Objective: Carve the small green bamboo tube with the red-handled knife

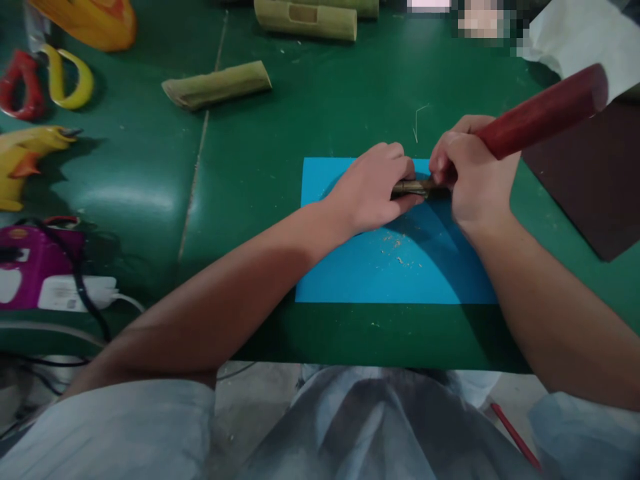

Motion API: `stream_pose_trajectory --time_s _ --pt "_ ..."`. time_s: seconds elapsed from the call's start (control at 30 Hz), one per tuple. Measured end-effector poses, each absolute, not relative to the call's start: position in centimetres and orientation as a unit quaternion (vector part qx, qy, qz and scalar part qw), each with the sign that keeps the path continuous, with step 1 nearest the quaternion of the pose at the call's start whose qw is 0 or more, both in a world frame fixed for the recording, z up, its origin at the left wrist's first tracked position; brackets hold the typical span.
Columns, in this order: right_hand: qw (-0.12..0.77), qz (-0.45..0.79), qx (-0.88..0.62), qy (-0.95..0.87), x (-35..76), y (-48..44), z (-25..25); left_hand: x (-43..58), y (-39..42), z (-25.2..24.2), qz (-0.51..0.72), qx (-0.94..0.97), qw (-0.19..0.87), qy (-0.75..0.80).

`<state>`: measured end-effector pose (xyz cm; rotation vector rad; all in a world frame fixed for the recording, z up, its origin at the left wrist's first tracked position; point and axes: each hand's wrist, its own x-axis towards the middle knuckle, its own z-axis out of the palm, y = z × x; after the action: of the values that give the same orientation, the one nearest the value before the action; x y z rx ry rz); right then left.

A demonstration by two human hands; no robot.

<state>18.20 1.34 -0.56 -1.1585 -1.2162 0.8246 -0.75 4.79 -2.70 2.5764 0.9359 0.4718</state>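
My left hand point(373, 187) lies closed over a small brownish bamboo piece point(413, 187) on a blue sheet point(395, 267), pinning it down. My right hand point(470, 177) is wrapped round a tool with a long dark red wooden handle point(543, 113) that sticks up and to the right; its working end meets the bamboo piece between my hands and is hidden by my fingers. A few pale shavings point(397, 247) lie on the blue sheet below my hands.
The green table point(250, 167) carries bamboo sections point(217, 85) point(305, 19) at the back, scissors with red and yellow handles point(45, 83) and yellow glue guns point(25, 160) at left, a purple device with cables point(30, 267), and a dark brown sheet point(595, 180) at right.
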Motion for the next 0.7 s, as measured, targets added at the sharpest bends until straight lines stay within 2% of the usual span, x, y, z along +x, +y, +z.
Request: stream_pose_trajectory --time_s 0.33,0.53,0.67,0.7 --pt "0.562 0.355 -0.500 -0.554 18.11 1.04 -0.40 -0.62 5.00 -2.73 0.173 0.914 0.173 0.325" --pt "0.580 0.331 -0.497 -0.554 17.67 1.38 -0.99 -0.45 4.70 -2.15 0.154 0.916 0.160 0.333" --pt "0.545 0.421 -0.487 -0.537 17.70 0.89 -0.69 -0.71 4.95 -2.37 0.174 0.907 0.181 0.337" --pt "0.560 0.418 -0.472 -0.537 17.66 0.77 -0.59 -0.77 5.09 -2.48 0.182 0.904 0.188 0.337"
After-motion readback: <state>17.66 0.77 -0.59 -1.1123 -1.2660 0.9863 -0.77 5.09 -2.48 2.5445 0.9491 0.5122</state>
